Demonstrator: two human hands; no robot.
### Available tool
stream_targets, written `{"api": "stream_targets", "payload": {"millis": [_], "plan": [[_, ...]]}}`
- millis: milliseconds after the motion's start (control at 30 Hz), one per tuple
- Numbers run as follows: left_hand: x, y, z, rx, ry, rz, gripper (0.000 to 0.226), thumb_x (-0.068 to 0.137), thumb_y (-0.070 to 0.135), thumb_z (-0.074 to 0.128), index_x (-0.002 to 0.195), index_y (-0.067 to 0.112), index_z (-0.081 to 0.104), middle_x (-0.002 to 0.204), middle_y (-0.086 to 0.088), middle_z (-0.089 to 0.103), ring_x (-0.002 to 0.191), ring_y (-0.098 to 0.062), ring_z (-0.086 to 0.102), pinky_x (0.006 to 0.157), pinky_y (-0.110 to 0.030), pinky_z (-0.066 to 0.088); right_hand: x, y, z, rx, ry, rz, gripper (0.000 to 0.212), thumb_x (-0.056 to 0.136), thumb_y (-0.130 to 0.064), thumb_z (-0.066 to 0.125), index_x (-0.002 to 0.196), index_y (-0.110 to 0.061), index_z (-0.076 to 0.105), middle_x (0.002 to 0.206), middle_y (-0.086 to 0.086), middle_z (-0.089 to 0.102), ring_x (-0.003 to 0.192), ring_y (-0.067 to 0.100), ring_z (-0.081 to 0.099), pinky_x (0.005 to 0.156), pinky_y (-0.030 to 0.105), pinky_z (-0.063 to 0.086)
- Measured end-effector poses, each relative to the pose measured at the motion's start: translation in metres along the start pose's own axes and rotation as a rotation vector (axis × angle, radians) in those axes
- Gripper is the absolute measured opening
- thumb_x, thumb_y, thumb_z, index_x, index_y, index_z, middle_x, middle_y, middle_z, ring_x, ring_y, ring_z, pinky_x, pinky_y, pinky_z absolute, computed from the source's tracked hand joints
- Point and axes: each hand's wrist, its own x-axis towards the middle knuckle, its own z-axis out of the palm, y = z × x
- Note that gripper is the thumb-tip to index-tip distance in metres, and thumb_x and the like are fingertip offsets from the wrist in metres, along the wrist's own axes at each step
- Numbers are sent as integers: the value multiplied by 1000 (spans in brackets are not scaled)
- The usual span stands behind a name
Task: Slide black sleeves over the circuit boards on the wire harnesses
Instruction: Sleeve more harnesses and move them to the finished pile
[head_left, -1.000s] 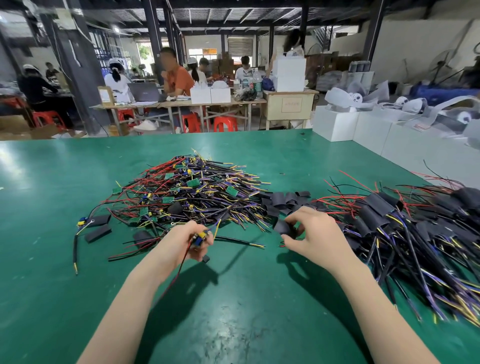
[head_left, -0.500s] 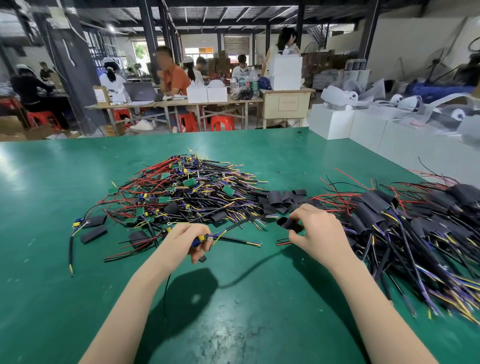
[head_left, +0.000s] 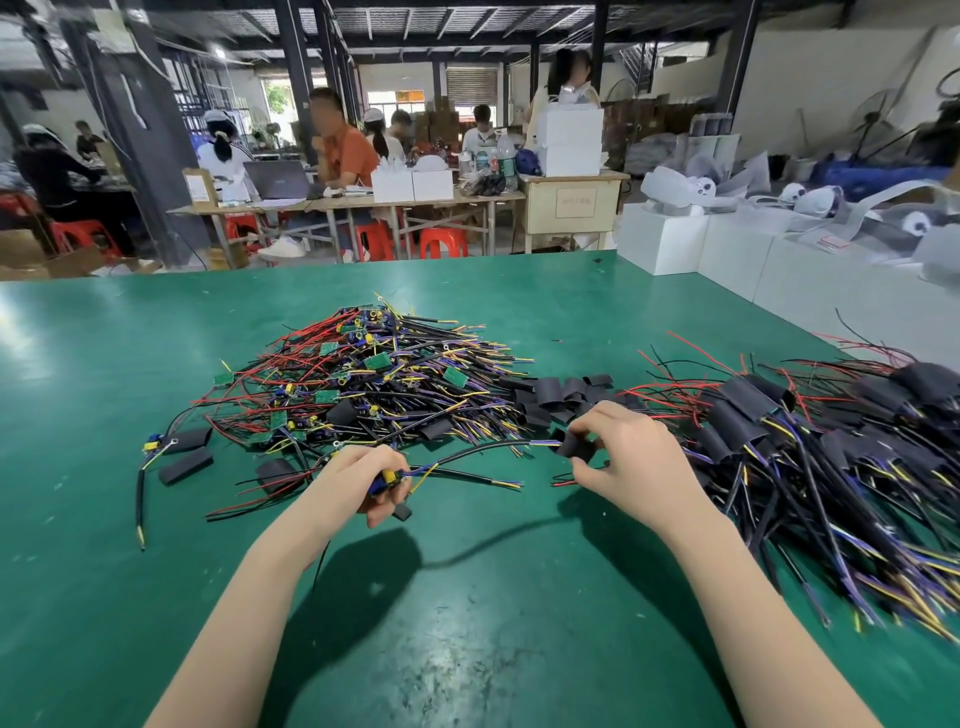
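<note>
The left hand (head_left: 363, 475) grips a harness (head_left: 467, 457) so its wire points at the sleeve (head_left: 574, 446). The right hand (head_left: 631, 454) pinches that sleeve, ready to slide on, mid-tabletop (head_left: 467, 649).

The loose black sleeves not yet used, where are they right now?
In the head view, the loose black sleeves lie mid-table between the bare harness pile and the sleeved pile, just beyond the right hand.
</note>
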Motion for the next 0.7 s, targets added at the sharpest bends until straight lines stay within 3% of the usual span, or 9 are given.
{"api": "stream_targets", "payload": {"millis": [233, 400, 533, 600, 700], "plan": [[8, -12, -9, -98, 86, -90, 30, 70, 26, 44, 46, 10, 53, 53, -12, 40, 39, -20, 33, 45, -24, 31, -2, -1, -5, 143, 41, -126, 27, 73, -13, 71, 99, -16, 68, 96, -5, 63, 81, 17, 63, 73, 35, 51], [12, -19, -14, -148, 90, -157, 45, 86, 16, 41, 43, 12, 52, 59, -11, 36, 36, -18, 32, 41, -21, 34, -2, -4, -7, 186, 48, -165, 29, 75, -13, 71, 103, -16, 68, 99, -4, 62, 83, 16, 62, 77, 35, 51], [7, -13, -10, -77, 54, -157, 30, 70, 28, 45, 46, 12, 54, 50, -8, 41, 38, -19, 34, 43, -22, 33, -2, -6, -9, 111, 21, -186, 29, 73, -17, 72, 102, -17, 68, 100, -5, 62, 86, 19, 61, 74, 30, 49], [5, -10, -4, -55, 12, -151, 28, 69, 28, 46, 48, 12, 57, 51, -7, 46, 39, -19, 36, 43, -21, 35, -3, -8, -8, 11, 34, -196, 27, 72, -23, 72, 98, -21, 67, 98, -8, 62, 89, 16, 60, 66, 23, 41], [3, -6, 4, -75, -12, -146, 27, 68, 28, 49, 48, 12, 56, 55, -10, 49, 41, -20, 38, 45, -22, 36, -3, -11, -6, -73, 19, -214, 26, 70, -27, 71, 96, -22, 66, 95, -9, 63, 93, 16, 57, 66, 23, 36]]}}
